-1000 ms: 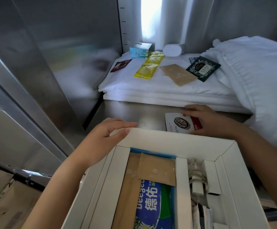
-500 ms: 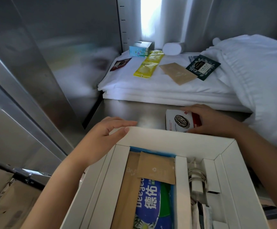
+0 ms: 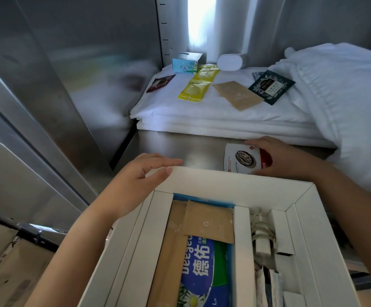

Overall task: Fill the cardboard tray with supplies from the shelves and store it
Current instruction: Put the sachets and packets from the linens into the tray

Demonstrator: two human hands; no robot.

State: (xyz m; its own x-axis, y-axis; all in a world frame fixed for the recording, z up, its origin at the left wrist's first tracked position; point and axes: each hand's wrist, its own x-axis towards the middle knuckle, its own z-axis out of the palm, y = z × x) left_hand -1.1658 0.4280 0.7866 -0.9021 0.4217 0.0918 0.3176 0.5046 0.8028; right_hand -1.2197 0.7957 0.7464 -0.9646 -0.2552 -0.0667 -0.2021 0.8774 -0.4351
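Head camera looks down at a white cardboard tray [image 3: 224, 182] at the front edge of a shiny metal shelf [image 3: 175, 145]. The left hand [image 3: 135, 185] holds the tray's far left corner, with the fingers bent over the far wall and the thumb on the rim. The right hand [image 3: 284, 158] is just past the tray's far edge, with its fingers and thumb curled round a white coffee packet [image 3: 242, 159] that lies on the shelf. Inside the tray, the big middle part has a blue wipes pack [image 3: 202, 269] with a brown paper packet [image 3: 209, 222] on top. The thin part to the right has a white charger cable [image 3: 262, 238]. Folded white sheets [image 3: 202, 116] lie toward the back of the shelf. On them lie a dark red packet [image 3: 160, 83], a yellow packet [image 3: 199, 85], a brown packet [image 3: 237, 95] and a dark green tea packet [image 3: 271, 86]. A small blue box [image 3: 186, 63] and a white roll [image 3: 229, 62] sit at the back edge. A puffy white towel [image 3: 346, 96] fills the right side of the shelf.
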